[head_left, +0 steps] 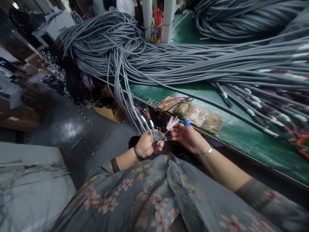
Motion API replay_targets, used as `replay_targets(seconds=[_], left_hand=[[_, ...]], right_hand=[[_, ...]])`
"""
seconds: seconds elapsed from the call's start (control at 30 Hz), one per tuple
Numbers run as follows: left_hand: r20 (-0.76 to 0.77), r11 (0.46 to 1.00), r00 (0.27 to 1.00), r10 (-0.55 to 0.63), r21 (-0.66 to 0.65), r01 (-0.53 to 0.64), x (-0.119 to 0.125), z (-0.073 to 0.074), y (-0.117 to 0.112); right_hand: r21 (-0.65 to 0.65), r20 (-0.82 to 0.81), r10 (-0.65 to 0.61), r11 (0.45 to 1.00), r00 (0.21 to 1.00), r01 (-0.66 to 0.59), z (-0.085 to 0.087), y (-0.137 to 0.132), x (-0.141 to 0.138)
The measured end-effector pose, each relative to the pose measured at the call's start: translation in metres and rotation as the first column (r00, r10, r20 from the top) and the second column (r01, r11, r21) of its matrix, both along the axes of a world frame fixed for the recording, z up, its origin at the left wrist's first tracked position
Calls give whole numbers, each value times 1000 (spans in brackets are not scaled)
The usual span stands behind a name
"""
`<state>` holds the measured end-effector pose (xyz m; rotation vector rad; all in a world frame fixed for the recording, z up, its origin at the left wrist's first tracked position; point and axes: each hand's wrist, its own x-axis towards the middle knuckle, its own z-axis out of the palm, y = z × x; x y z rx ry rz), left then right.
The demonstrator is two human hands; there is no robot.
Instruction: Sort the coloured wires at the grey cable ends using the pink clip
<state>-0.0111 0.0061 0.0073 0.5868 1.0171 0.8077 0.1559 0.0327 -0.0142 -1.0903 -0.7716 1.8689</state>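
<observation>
My left hand (147, 144) is closed around the ends of several grey cables (135, 111) that hang down from the bench; thin coloured wires (147, 115) stick out of their ends. My right hand (187, 137), with blue tape on one fingertip, pinches a small pale label (173, 122) close to those cable ends. Both hands sit just in front of the green bench edge, above my lap in a floral garment.
A huge heap of grey cables (193, 61) covers the green bench (241, 135). A taped brown pad (200, 114) with red and black wires lies near the bench edge. A cardboard box (108, 108) sits on the floor at left. Another person stands at the far end.
</observation>
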Motion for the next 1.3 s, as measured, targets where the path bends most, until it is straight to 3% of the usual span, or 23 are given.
replay_targets(seconds=[0.07, 0.23, 0.63, 0.77, 0.97, 1.13, 1.3], left_hand=[[16, 1000, 1000, -27, -4, 27, 2, 3, 3], [35, 999, 998, -51, -15, 52, 5, 2, 9], [-16, 994, 999, -51, -98, 49, 12, -2, 16], [-23, 997, 999, -32, -71, 31, 11, -2, 12], [-45, 998, 998, 37, 44, -35, 7, -4, -5], [-112, 989, 989, 95, 120, -82, 11, -1, -10], [-103, 987, 986, 131, 102, -120, 15, 2, -2]], right_hand=[[7, -49, 27, 1000, 998, -27, 4, 5, -4], [9, -129, -47, 999, 991, 48, 6, 7, -12], [37, -104, -111, 993, 988, 115, -2, 7, -20], [38, -85, -91, 995, 992, 95, 1, 4, -19], [-85, -184, -61, 995, 981, 46, 6, 2, -14], [-13, -139, -82, 997, 987, 81, 6, 1, -14], [39, -93, -50, 998, 994, 53, 6, 2, -14]])
